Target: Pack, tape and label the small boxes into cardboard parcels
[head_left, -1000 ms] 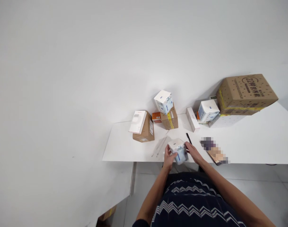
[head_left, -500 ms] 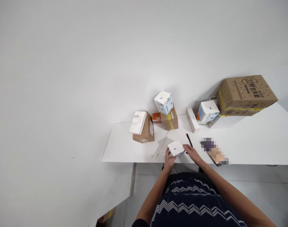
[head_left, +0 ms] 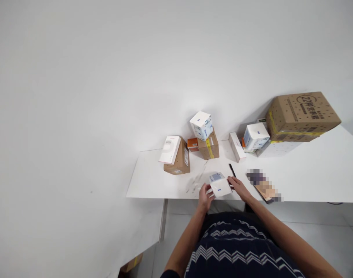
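Observation:
Both my hands hold a small white box with blue print (head_left: 219, 186) over the near edge of the white table (head_left: 153, 181). My left hand (head_left: 205, 196) grips its left side and my right hand (head_left: 238, 187) grips its right side. The box is tilted, with a white face bearing a small blue mark turned towards me. A thin black pen (head_left: 232, 170) lies on the table just behind my right hand.
At the back stand a brown box with a white box leaning on it (head_left: 176, 156), a taped brown box (head_left: 209, 146) topped by a white-blue box (head_left: 201, 124), a slim white box (head_left: 236, 146), another white-blue box (head_left: 255, 136) and a large carton (head_left: 304, 115). A blurred flat item (head_left: 265, 186) lies right.
The box has been turned in my hands: first its printed side faced me, then a plain white top, now a white face tipped towards me. My hands stayed at the table's edge.

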### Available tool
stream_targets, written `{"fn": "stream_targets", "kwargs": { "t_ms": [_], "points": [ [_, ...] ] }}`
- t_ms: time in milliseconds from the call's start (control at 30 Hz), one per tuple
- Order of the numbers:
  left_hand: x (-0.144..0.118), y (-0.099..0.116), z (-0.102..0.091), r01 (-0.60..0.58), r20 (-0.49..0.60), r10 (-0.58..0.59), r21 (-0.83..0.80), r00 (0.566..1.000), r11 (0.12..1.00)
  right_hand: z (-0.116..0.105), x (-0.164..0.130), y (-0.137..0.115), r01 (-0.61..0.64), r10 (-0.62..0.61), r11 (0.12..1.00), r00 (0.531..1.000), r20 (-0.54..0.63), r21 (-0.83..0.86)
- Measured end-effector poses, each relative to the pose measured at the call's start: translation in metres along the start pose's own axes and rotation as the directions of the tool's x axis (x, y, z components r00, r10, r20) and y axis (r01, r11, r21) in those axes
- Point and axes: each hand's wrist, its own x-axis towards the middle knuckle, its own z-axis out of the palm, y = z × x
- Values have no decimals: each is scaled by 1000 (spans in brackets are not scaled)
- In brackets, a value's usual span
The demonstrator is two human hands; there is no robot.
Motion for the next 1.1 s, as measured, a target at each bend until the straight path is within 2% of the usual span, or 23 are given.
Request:
{"fn": "stream_targets", "kwargs": {
  "t_ms": [100, 167, 233, 300, 333, 367, 433, 467, 500, 533, 567, 633, 733, 800, 933, 1000, 1100],
  "points": [
    [-1, -9, 4, 87, 28, -87, 9, 996, 996, -1, 0, 10, -36, 37, 999, 999, 24, -21],
    [-1, -15, 6, 92, 50, -96, 73, 994, 993, -2, -1, 15, -32, 34, 998, 999, 36, -53],
    [-1, -19, 7, 20, 58, -31, 173, 998, 985, -2, -1, 18, -38, 40, 997, 999, 31, -63],
    [-1, -20, 7, -117, 31, 113, 314, 993, 942, -1, -1, 20, -62, 63, 997, 998, 31, -43],
    [-1, -19, 6, -207, 23, 217, 402, 976, 892, 1, 0, 20, -78, 79, 997, 996, 35, -24],
    [-2, -17, 5, -310, 36, 337, 494, 941, 812, 2, 0, 20, -97, 97, 995, 994, 46, -2],
    [-2, -13, 4, -485, 131, 542, 650, 830, 586, 6, 1, 20, -155, 152, 987, 986, 71, 42],
    [-2, -11, 3, -539, 198, 597, 698, 777, 471, 8, 1, 20, -189, 184, 980, 980, 79, 63],
    [-3, -9, 3, -567, 260, 615, 733, 745, 376, 10, 1, 20, -224, 218, 971, 973, 80, 79],
    [-3, -7, 2, -568, 306, 603, 763, 737, 308, 12, 2, 21, -255, 249, 963, 966, 72, 91],
    [-3, -6, 2, -551, 333, 572, 793, 750, 262, 13, 2, 22, -282, 277, 955, 959, 61, 97],
    [-4, -5, 3, -477, 330, 491, 854, 806, 209, 13, 4, 24, -311, 308, 944, 950, 42, 108],
    [-6, -6, 8, -329, 250, 393, 932, 885, 149, 9, 7, 26, -336, 333, 930, 942, 44, 152],
    [-5, -5, 13, -258, 209, 364, 962, 908, 93, 6, 11, 25, -356, 356, 913, 934, 39, 200],
    [2, -2, 20, -190, 177, 339, 982, 924, 4, 4, 18, 20, -401, 404, 873, 914, 51, 277],
    [6, -2, 18, -196, 178, 347, 981, 921, 16, 4, 21, 18, -410, 412, 862, 909, 60, 298],
    [11, -5, 9, -310, 254, 403, 947, 879, 80, 1, 23, 14, -419, 425, 850, 904, 53, 321]
  ]
}}
